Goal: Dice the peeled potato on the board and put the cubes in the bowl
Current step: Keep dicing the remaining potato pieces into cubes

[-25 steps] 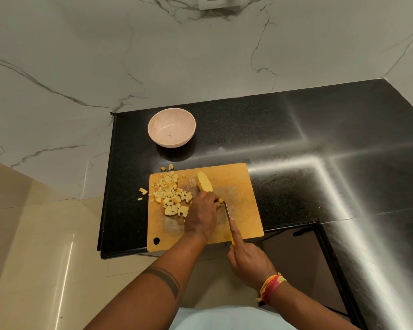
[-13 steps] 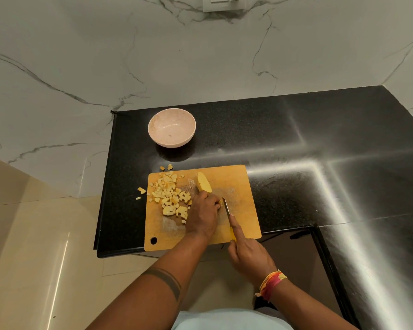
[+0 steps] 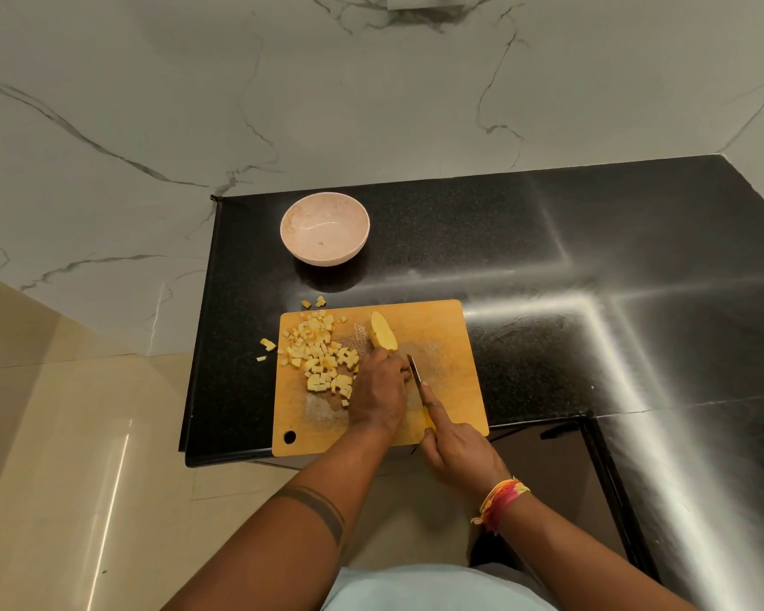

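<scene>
A wooden cutting board (image 3: 451, 346) lies on the black counter. A pile of potato cubes (image 3: 320, 359) covers its left part. A peeled potato piece (image 3: 382, 330) lies near the board's middle. My left hand (image 3: 378, 390) lies curled over a potato piece just below it, mostly hiding that piece. My right hand (image 3: 457, 454) grips a yellow-handled knife (image 3: 415, 374), forefinger stretched along its spine, blade down beside my left fingertips. The pink bowl (image 3: 325, 229) stands empty behind the board.
A few stray cubes (image 3: 267, 346) lie on the counter (image 3: 548, 280) left of the board and at its back edge. The counter ends just left of the board. A marble wall rises behind. A dark opening sits below the counter at the right.
The knife blade has shifted slightly forward along my left fingertips. Both hands stay in place on the board; the view has moved a little.
</scene>
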Tool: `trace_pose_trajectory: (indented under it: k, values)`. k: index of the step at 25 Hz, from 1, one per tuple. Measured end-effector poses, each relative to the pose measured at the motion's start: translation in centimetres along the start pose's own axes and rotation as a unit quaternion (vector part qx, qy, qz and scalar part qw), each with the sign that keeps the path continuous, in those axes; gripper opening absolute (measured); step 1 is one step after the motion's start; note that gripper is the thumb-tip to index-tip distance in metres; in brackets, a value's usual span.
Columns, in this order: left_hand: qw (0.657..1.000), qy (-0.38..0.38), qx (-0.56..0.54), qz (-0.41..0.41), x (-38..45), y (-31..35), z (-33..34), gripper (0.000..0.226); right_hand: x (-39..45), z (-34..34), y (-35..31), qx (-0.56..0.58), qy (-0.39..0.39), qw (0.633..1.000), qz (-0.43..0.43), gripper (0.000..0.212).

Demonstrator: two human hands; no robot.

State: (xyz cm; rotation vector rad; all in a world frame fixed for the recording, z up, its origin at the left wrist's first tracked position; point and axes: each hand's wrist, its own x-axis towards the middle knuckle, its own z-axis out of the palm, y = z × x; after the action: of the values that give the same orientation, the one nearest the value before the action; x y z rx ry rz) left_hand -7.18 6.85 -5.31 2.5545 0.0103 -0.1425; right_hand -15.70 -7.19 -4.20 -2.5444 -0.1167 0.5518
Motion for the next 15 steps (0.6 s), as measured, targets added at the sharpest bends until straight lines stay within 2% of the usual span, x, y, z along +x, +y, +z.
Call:
trace_pose_trajectory:
  k: [6, 15]
  values:
    - [1.000, 0.010, 0.016, -0.001, -0.1, 0.1, 0.0, 0.014, 0.4, -0.6, -0.4, -0.012, -0.025, 1.000, -0.001, 0.080]
    - [1.000, 0.012, 0.010, -0.007, -0.2, 0.1, 0.1, 0.015, -3.6, 0.1, 0.8, -0.031, -0.036, 0.999, -0.013, 0.079]
